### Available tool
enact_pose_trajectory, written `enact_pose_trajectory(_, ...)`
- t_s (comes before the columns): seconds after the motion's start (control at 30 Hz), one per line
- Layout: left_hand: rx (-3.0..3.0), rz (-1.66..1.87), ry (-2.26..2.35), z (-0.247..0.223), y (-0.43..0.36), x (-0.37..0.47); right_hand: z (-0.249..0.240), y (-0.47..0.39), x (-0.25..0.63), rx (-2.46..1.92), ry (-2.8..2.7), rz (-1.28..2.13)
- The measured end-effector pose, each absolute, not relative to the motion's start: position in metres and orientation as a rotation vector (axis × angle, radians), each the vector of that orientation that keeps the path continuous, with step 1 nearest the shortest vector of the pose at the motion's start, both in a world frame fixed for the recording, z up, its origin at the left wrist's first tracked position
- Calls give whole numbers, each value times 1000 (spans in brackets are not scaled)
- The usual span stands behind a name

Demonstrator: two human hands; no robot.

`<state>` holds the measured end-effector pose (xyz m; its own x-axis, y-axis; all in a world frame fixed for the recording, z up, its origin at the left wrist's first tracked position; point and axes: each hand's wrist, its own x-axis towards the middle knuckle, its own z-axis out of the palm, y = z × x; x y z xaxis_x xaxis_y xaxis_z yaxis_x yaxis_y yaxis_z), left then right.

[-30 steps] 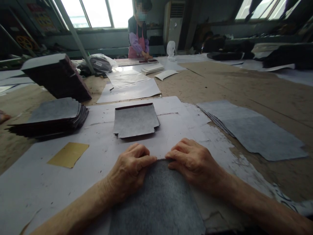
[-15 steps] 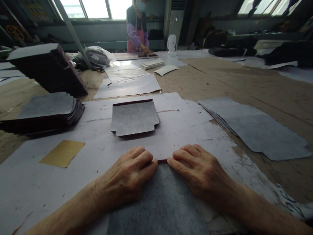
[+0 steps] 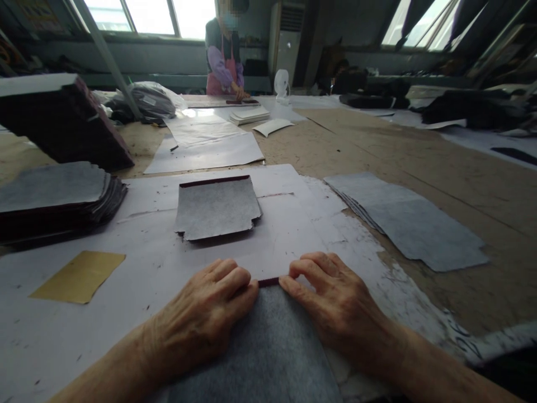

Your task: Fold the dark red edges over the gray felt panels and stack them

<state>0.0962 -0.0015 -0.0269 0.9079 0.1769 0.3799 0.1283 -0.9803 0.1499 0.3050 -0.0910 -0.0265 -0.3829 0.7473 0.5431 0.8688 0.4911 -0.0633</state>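
Note:
A grey fabric piece [image 3: 268,347] with a narrow dark red strip along its far edge lies before me on white paper. My left hand [image 3: 213,308], fingers curled together, pinches that edge at its left. At the right part of the same edge, my right hand [image 3: 335,302] pinches with thumb and index finger, a small gap showing between them. The red strip shows between the two hands. Beyond them rests a second grey piece [image 3: 218,207] with a dark red far edge and notched near corners.
Stacks of grey-topped pieces [image 3: 54,190] and a tall leaning dark stack [image 3: 67,123] stand at the left. A yellow sheet [image 3: 79,275] lies near left, grey sheets [image 3: 406,218] at right. Across the table are white sheets [image 3: 205,151], a small fan [image 3: 282,84] and a person [image 3: 224,61].
The view has turned slightly right, so the table's contents appear further left. My right hand's index finger has arched up a little from the thumb. Both hands remain at the strip.

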Motion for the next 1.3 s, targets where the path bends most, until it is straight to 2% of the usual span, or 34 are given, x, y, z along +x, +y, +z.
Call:
enact_pose_trajectory(0.37,2951,608,231,-27,-2,97,-30,-91,307,-1426,-2043,-172)
enact_pose_trajectory(0.8,3052,640,194,-24,-2,98,-26,-98,310,-1407,-2295,-445)
enact_pose_trajectory(0.93,3048,613,205,-23,-1,98,-28,-101,314,-1420,-2266,-269)
enact_pose_trajectory(1.17,3040,621,195,-24,-3,97,-29,-102,322,-1571,-1863,158)
enact_pose_trajectory(1.3,3046,594,204,-24,-3,97,-21,-98,320,-1607,-1784,198)
